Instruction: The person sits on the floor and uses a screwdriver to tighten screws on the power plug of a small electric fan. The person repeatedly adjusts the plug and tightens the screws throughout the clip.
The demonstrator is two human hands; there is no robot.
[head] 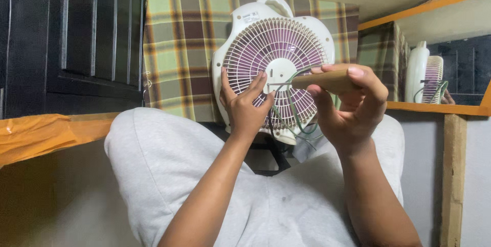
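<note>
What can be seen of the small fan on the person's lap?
The fan is white plastic with a round slatted grille, purple blades behind it and a top carry handle. It stands upright on the lap, against plaid cloth. The left hand steadies the grille; the right hand points a wooden-handled screwdriver at its hub. Green wires hang across it.

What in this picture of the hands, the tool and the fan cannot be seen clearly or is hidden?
- Head view: the tip of the wooden-handled tool is too thin to make out against the fan grille.
- Head view: the left hand covers part of the grille.
- Head view: the right hand hides the far end of the handle.
- Head view: where the green wires end, behind the hands and the fan's lower edge.
</note>
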